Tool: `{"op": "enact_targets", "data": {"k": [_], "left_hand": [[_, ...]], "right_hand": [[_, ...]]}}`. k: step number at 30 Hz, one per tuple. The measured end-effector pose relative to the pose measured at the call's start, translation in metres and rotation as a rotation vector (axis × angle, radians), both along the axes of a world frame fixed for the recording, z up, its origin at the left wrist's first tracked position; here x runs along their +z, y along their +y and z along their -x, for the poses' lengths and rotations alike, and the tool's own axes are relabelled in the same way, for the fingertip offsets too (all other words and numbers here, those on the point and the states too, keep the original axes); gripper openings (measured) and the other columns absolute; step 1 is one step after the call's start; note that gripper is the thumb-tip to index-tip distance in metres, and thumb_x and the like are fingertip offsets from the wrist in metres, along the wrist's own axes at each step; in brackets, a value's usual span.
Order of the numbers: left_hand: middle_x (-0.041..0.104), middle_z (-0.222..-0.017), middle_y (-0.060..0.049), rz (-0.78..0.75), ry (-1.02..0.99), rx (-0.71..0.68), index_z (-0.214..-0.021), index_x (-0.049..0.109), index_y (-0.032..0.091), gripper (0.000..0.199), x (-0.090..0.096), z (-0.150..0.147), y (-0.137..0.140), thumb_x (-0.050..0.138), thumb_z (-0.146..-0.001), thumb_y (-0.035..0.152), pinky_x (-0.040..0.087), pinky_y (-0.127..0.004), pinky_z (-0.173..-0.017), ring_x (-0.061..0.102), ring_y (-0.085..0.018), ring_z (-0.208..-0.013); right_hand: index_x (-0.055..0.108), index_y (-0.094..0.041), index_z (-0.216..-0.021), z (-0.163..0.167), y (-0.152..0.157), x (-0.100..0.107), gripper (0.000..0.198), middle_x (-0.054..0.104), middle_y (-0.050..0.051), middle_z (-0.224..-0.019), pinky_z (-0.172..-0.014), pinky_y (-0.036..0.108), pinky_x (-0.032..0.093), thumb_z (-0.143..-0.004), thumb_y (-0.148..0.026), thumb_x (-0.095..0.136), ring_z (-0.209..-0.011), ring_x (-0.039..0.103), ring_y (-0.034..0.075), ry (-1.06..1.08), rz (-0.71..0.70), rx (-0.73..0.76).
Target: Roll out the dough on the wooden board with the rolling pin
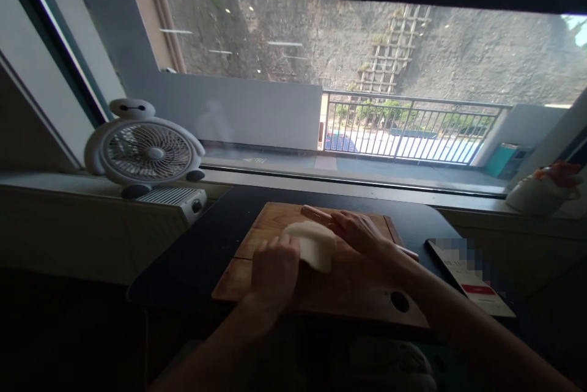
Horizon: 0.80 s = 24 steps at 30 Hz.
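Observation:
A flattened pale sheet of dough [314, 244] lies on the wooden board [270, 216]. My left hand [275, 260] is closed on the left edge of the dough, its fingers bent over and the thumb hidden. To the right, my right hand [355, 228] grips a wooden rolling pin [316, 214] that runs slantwise across the board. One end of the pin shows past my fingers, and the other comes out beyond my wrist. The pin sits at the upper right edge of the dough; whether they touch I cannot tell.
The board rests on a dark table [192, 257]. A tablet or phone [474, 279] with a lit screen lies at the right. On the left stands a white character-shaped fan [147, 150]. Behind the table is a window sill [358, 194], with a white pot [534, 193] at its right end.

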<state>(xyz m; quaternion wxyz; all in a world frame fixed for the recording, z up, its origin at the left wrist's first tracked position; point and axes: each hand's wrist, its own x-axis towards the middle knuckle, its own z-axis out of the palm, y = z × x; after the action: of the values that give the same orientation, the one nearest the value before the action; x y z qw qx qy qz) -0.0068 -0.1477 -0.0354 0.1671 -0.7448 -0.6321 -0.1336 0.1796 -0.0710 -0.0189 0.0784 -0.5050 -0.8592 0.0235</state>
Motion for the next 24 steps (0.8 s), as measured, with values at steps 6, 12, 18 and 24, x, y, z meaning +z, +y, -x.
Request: {"op": "enact_targets", "data": {"k": [6, 12, 18, 24], "left_hand": [[0.058, -0.088, -0.006, 0.068, -0.107, -0.266, -0.090, 0.058, 0.019, 0.015, -0.017, -0.024, -0.034, 0.054, -0.076, 0.019, 0.041, -0.039, -0.073, 0.051, -0.024, -0.085], [0.059, -0.099, -0.007, 0.023, -0.189, -0.355, -0.099, 0.059, 0.018, 0.024, -0.030, -0.006, -0.028, 0.058, -0.076, 0.025, 0.033, -0.042, -0.095, 0.050, -0.023, -0.098], [0.060, -0.090, -0.006, 0.018, -0.215, -0.351, -0.092, 0.061, 0.019, 0.017, -0.030, -0.008, -0.031, 0.052, -0.079, 0.025, 0.026, -0.046, -0.101, 0.052, -0.022, -0.093], [0.061, -0.090, -0.006, 0.009, -0.201, -0.342, -0.090, 0.061, 0.018, 0.015, -0.030, -0.009, -0.033, 0.054, -0.078, 0.024, 0.026, -0.048, -0.102, 0.053, -0.022, -0.093]], "right_hand": [[0.061, -0.022, -0.095, 0.012, 0.000, -0.013, 0.043, 0.058, 0.008, -0.100, -0.081, 0.030, 0.036, -0.096, -0.037, 0.021, -0.093, 0.052, 0.018, 0.007, -0.007, 0.059], [0.059, -0.024, -0.100, 0.037, 0.017, -0.019, 0.042, 0.053, 0.010, -0.111, -0.089, 0.044, 0.032, -0.093, -0.045, 0.023, -0.108, 0.042, 0.026, 0.017, -0.060, -0.073], [0.052, -0.023, -0.111, 0.038, -0.001, -0.028, 0.046, 0.045, 0.008, -0.127, -0.099, 0.045, 0.022, -0.095, -0.043, 0.015, -0.126, 0.026, 0.024, 0.081, -0.086, 0.004], [0.055, -0.022, -0.111, 0.041, 0.009, -0.022, 0.046, 0.040, 0.011, -0.132, -0.098, 0.052, 0.020, -0.093, -0.046, 0.020, -0.129, 0.021, 0.030, 0.034, 0.019, -0.136]]}}
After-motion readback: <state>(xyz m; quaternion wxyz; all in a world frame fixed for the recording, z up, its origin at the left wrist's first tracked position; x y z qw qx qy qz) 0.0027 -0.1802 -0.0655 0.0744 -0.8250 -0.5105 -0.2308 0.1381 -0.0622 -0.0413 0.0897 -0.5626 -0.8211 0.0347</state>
